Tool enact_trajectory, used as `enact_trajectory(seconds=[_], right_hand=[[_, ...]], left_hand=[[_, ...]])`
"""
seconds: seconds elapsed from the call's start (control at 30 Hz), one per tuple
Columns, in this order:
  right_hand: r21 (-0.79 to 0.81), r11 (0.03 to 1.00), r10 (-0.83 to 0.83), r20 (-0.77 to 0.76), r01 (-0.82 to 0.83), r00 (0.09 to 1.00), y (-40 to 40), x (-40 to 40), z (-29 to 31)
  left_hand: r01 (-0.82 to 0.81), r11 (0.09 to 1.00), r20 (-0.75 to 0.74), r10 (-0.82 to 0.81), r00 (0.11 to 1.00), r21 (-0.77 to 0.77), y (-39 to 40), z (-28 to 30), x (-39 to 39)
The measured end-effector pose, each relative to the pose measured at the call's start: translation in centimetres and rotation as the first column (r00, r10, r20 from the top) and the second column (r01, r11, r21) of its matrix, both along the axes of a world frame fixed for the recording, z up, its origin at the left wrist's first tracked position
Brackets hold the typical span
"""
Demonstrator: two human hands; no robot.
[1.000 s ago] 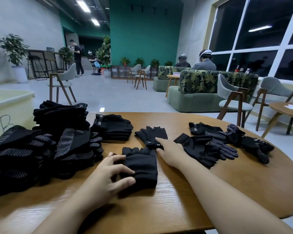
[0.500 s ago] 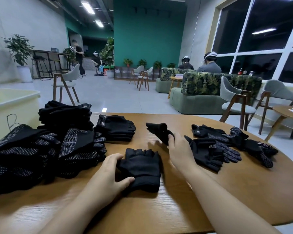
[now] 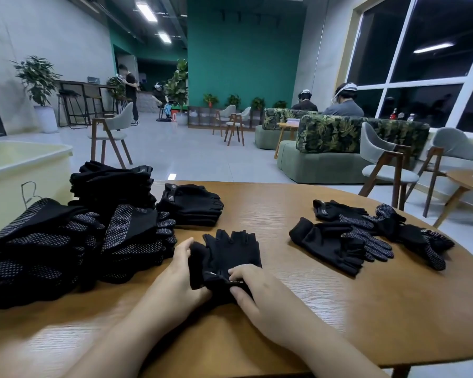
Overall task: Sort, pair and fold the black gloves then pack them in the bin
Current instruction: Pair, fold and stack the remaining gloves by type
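Right hand [image 3: 260, 293] has come back from the far glove and now sits at the near cuff of the fingerless pair [image 3: 230, 255]; the glove it reached for is now on that pair, and the spot mid-surface where it lay is bare wood. Left hand [image 3: 175, 279] has shifted from flat on top to the pair's left edge.

Right hand: thumb and fingers pinch the cuff fabric, curled on it. Left hand: fingers curled round the left side of the same pair, thumb up by the far-left corner. Both hands clamped on the pair, touching each other's side of the cuff.

Pair lies on the surface [image 3: 339, 309] just ahead of the person, finger stubs pointing away.

Left of it: dotted-glove heap [image 3: 66, 241], big and touching the left hand's far side. Behind the heap, a tall stack [image 3: 112, 184] of plain black gloves. Just right of that, a short folded stack [image 3: 191, 205] with a white tag, near the pair but apart.

Right of the pair, well apart: loose gloves [image 3: 366, 236], mixed plain and dotted, overlapping.

Bin [image 3: 19, 170], pale yellow, stands off the surface's left edge behind the heap. Cannot tell what is in it.
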State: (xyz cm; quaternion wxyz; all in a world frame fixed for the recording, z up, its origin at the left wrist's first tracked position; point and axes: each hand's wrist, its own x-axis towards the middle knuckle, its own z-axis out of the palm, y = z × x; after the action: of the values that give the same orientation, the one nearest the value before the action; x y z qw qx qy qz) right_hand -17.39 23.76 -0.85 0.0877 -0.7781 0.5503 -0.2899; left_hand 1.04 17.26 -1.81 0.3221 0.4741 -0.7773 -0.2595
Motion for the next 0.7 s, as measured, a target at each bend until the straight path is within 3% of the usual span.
enact_trajectory(seconds=[0.17,0.37,0.7], right_hand=[[-0.002,1.0,-0.002,-0.005,0.002,1.0,0.27,0.27,-0.04],[0.022,0.999,-0.051,0.119,0.049,0.992,0.26,-0.17,0.08],[-0.181,0.973,-0.154,-0.048,0.143,0.987,-0.11,0.06,-0.06]], left_hand=[[0.145,0.987,0.008,-0.145,0.989,-0.074,0.05,0.19,0.56],[0.268,0.96,0.04,-0.266,0.963,-0.083,0.42,0.49,0.77],[0.252,0.961,0.098,-0.241,0.965,-0.113,0.14,0.02,0.52]])
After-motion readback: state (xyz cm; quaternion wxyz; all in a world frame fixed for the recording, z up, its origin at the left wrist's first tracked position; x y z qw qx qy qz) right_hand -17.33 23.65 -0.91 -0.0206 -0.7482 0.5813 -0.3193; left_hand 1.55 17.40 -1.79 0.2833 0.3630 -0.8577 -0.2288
